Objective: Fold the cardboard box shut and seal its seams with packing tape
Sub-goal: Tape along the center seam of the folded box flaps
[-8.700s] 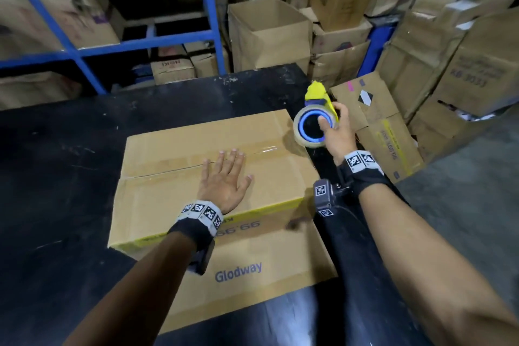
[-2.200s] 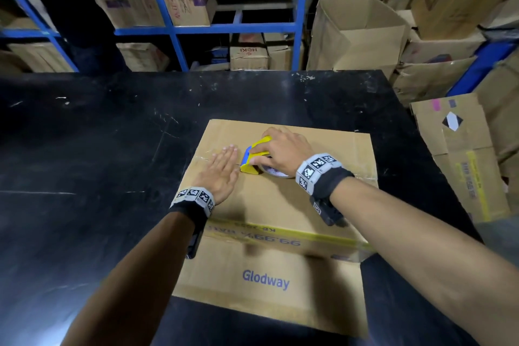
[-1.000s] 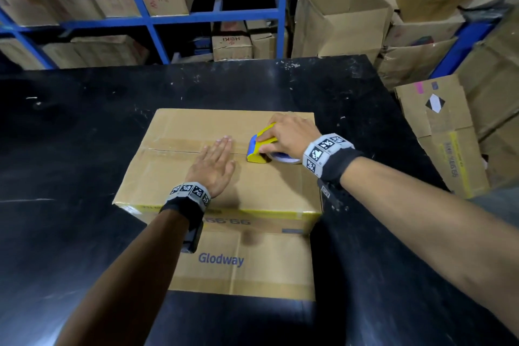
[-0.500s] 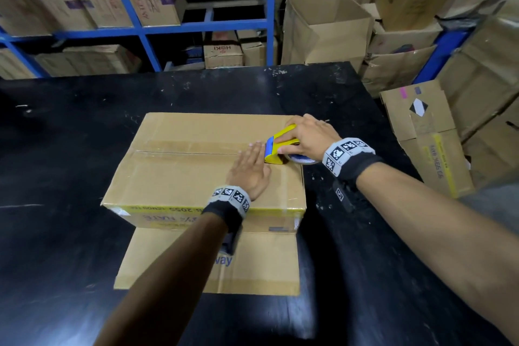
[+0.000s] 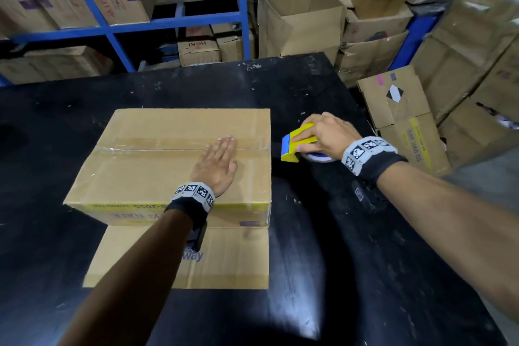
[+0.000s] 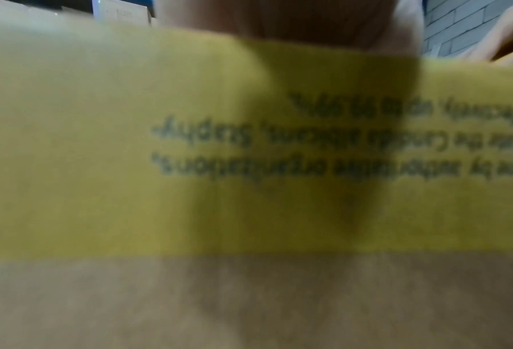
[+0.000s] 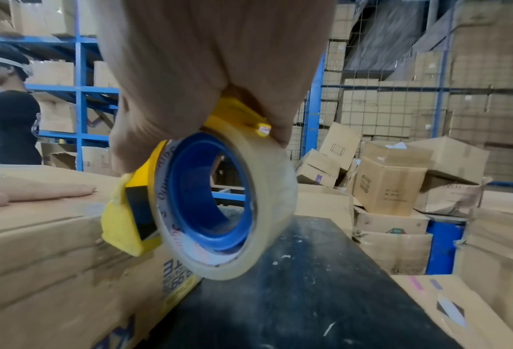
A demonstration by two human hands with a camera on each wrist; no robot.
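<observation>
Warehouse bench, black top (image 5: 365, 233), stacked cartons and blue racking (image 5: 112, 28) behind. Cardboard box (image 5: 157, 174) sits mid-bench on a flattened sheet (image 5: 224, 261), flaps folded shut, clear tape laid along the centre seam. Left hand (image 5: 216, 168) is pressed flat on the box top, fingers straight and together, tips at the seam near the box's right edge. Right hand (image 5: 323, 135) is wrapped around the tape dispenser (image 7: 130, 217), just off the box's right edge, nose against the side wall. Tape roll (image 7: 228, 207) looks smooth, likely slick; better gripped by the yellow frame. Box judged light, stiff at edges, top panels springy: should be held down beside the seam, not on it.
</observation>
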